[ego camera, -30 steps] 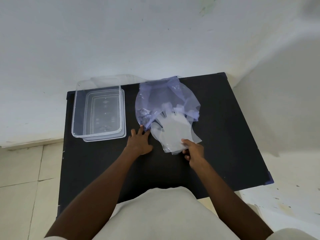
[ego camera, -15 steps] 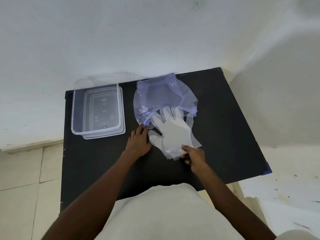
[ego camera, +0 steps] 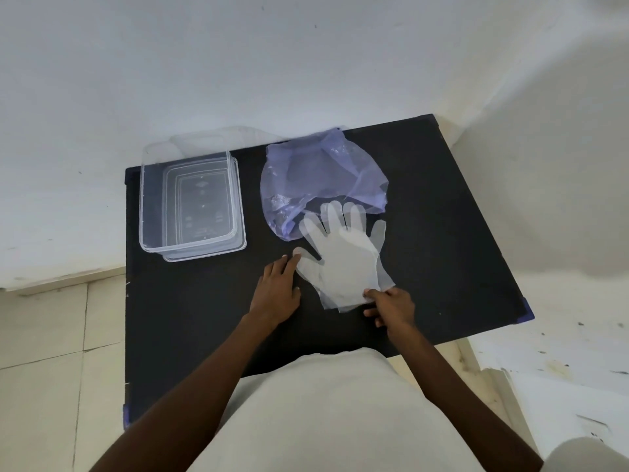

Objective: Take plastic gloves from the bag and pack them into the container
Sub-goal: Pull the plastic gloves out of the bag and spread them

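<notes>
We see a small stack of plastic gloves lying flat near the middle of the black worktop, the cuffs toward the near edge and the fingers pointing to the far edge. The tips of these fingers overlap the mouth of the purple bag, which lies collapsed toward the far edge. The clear container stands at the far left corner, well apart from the gloves, and it seems to hold nothing yet.

Our right hand pinches the cuff edge of the gloves between thumb and fingers; the other fingers are curled under. Our left hand rests flat and open on the worktop, with its fingertips touching the thumb side of the gloves, and it grips nothing.

We judge the gloves to be very light, thin and limp. They are film, so they will not keep their shape when lifted, and the layers can slide over each other or cling together. A pinch at one corner only will probably let the stack fan out or drop a sheet. We think it is better to take hold at the cuff, where all the layers end together, and to support the palm part with the other hand. The stack looks wider than a careless drop allows, so it may need a fold before it goes into the container.
</notes>
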